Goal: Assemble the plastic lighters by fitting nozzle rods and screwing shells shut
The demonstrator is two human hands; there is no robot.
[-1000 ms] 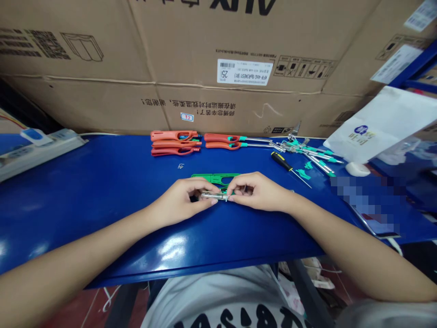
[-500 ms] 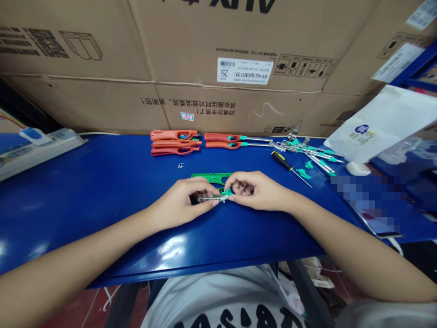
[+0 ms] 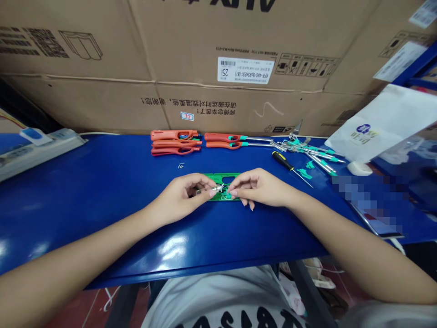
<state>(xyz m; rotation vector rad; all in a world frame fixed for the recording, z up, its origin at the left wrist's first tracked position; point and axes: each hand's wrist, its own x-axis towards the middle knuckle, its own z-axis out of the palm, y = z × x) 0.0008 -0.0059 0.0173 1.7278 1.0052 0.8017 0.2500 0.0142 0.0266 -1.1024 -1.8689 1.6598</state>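
My left hand [image 3: 182, 197] pinches a small clear and metal lighter part [image 3: 209, 189] over a green plastic lighter shell [image 3: 221, 178] lying flat on the blue table [image 3: 102, 191]. My right hand [image 3: 261, 186] meets it from the right. Thumb and forefinger pinch the part's teal end, while the other fingers rest on the shell. Both hands sit at the middle of the table, fingertips almost touching.
Orange lighter shells [image 3: 175, 142] and long orange lighters [image 3: 235, 141] lie behind, with a heap of metal rods with teal tips [image 3: 309, 152] and a black-handled screwdriver [image 3: 288, 166] at right. A power strip [image 3: 37, 148] sits at left, a white bag [image 3: 382, 123] at right, cardboard boxes [image 3: 205, 59] behind.
Both hands have moved slightly away from me with the small part, from in front of the green shell to on top of it. My right fingers now press down on the shell.
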